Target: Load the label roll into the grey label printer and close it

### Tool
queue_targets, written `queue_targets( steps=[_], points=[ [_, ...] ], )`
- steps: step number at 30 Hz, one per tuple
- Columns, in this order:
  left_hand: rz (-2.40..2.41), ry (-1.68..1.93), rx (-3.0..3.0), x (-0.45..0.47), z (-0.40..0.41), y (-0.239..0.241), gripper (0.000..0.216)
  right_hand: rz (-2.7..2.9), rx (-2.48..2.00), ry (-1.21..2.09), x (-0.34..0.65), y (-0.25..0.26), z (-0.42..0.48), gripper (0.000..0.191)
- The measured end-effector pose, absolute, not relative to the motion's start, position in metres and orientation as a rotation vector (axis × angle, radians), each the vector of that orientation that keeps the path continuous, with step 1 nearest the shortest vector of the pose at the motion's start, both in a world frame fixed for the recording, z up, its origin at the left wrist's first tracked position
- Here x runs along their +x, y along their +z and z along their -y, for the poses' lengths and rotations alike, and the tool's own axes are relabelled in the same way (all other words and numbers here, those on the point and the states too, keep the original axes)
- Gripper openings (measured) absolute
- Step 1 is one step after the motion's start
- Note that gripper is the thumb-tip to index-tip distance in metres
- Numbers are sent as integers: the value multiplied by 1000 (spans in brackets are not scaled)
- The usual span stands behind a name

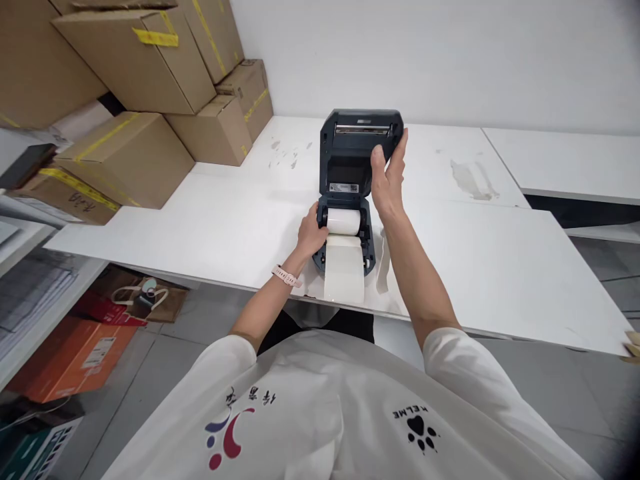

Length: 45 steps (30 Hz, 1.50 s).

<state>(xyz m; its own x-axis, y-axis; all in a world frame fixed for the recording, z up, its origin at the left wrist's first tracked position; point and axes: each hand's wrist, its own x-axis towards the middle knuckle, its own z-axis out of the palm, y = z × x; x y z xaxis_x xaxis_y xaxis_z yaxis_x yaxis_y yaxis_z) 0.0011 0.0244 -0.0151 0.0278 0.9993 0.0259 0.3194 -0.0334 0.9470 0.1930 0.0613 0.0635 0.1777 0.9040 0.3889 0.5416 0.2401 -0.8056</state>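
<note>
A dark label printer stands on the white table near its front edge, its lid tilted up and back. Inside the base lies a roll of white labels, and a strip of label paper runs out over the front toward me. My left hand grips the base's left side, thumb beside the roll, with the other fingers partly hidden behind the housing. My right hand holds the lid's right edge, thumb on the inner face and fingers on the outer side.
Cardboard boxes with yellow tape are stacked on the table's left end. A curled paper strip lies right of the printer. Below left are an orange box and a paper bag. The white wall rises behind.
</note>
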Motion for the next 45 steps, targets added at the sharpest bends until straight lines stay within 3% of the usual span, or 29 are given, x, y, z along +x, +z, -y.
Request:
queue_targets(
  steps=[3,6,11,16,18,22,25,32,38,45],
  points=[
    [-1433,1004,1456,3,-23,-22,84,1523,-1448,319,192,74,-66,95],
    [-1468,1026,1466,3,-20,-20,83,1637,-1381,222,186,77,-49,81],
    [-1529,995,1559,5,-21,-16,81,2179,-1430,503,178,60,-35,51],
    [-1552,992,1532,6,-22,-18,83,2678,-1701,482,167,45,-57,81],
    [-1536,1025,1508,5,-21,-18,83,2704,-1692,509,168,47,-64,84],
    [-1522,1018,1498,5,-19,-16,81,2562,-1333,928,198,61,-60,79],
    [-1509,1020,1501,4,-18,-16,81,2210,-1040,1158,238,70,-49,87],
    [-1470,1044,1432,3,-20,-22,82,1540,-1000,1041,298,56,-60,88],
    [-1465,1056,1427,4,-20,-24,83,1274,-1264,1020,307,2,-108,93],
    [-1465,1052,1426,3,-19,-23,83,1241,-1448,978,300,-40,-130,86]
  ],
)
